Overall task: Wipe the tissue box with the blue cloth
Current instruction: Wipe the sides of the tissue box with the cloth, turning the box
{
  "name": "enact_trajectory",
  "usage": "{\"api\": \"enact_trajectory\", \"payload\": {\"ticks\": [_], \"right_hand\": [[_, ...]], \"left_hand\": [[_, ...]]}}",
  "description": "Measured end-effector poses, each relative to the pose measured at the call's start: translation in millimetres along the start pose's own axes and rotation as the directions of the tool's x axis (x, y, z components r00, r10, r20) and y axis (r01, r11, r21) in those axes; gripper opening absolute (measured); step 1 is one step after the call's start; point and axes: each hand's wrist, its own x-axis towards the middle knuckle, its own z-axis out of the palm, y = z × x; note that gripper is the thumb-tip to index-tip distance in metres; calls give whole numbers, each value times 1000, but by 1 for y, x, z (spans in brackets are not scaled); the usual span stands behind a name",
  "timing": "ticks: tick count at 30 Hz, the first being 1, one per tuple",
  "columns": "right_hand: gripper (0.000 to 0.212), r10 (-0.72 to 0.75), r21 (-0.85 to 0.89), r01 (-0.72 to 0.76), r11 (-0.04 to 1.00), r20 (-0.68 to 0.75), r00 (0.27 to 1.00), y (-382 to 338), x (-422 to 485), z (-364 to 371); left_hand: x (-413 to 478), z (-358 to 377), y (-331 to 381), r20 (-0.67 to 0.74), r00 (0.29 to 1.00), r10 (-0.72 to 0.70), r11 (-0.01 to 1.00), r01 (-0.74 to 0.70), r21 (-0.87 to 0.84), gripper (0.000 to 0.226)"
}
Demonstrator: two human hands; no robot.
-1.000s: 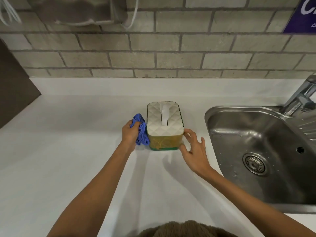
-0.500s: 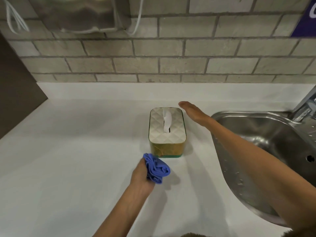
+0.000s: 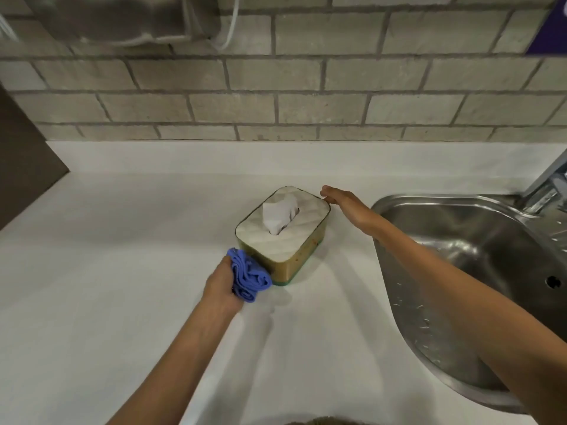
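Observation:
The tissue box point(image 3: 283, 240) stands on the white counter, turned at an angle, with a quilted white lid, yellowish sides, a green base and a tissue sticking up from the slot. The bunched blue cloth point(image 3: 249, 275) is in my left hand point(image 3: 221, 285), pressed against the box's near left corner. My right hand point(image 3: 345, 201) reaches over the far right corner of the box, fingers extended and touching its back edge.
A steel sink point(image 3: 469, 271) lies to the right, with a tap point(image 3: 549, 185) at its far right. A brick wall runs along the back of the white counter point(image 3: 122, 256). A dark panel point(image 3: 24, 167) stands at the left edge.
The box has been turned so it sits at an angle. My left hand has brought the cloth up against the box's near left corner. My right hand stays behind the box.

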Motion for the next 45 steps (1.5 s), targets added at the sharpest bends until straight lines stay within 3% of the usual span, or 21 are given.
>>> {"api": "enact_trajectory", "payload": {"ticks": [3, 7, 15, 19, 24, 30, 32, 35, 38, 45], "right_hand": [[51, -15, 28, 15, 999, -20, 1000, 8, -19, -4], [40, -68, 65, 69, 995, -23, 997, 15, -47, -2], [39, -74, 154, 76, 985, -21, 997, 31, -92, 6], [67, -41, 7, 41, 999, -24, 999, 44, -97, -2], [125, -2, -124, 20, 992, 141, 990, 44, -72, -12], [148, 50, -245, 29, 969, 312, 949, 33, -34, -12], [145, 41, -239, 44, 970, 340, 940, 33, -30, -13], [121, -25, -170, 89, 981, 348, 937, 33, -28, -12], [117, -67, -106, 107, 989, 328, 942, 33, -29, -9], [104, -46, 89, 34, 995, 132, 990, 26, -29, 3]], "left_hand": [[11, 1, 17, 13, 1000, 15, 999, -15, 31, 10], [28, 5, 32, -54, 991, 122, 973, -108, 204, 12], [52, 20, 51, -22, 968, 249, 932, -233, 277, 23], [54, 11, 55, -72, 920, 386, 868, -336, 365, 24], [41, -7, 50, -50, 901, 431, 808, -360, 466, 22], [27, -21, 26, 44, 920, 390, 787, -357, 503, 20], [26, -22, 22, 73, 925, 374, 789, -359, 499, 19], [26, -21, 20, 93, 939, 332, 815, -335, 472, 15], [27, -20, 20, 77, 947, 310, 853, -313, 416, 12], [15, -2, 36, 119, 889, 442, 820, -454, 349, 12]]}}
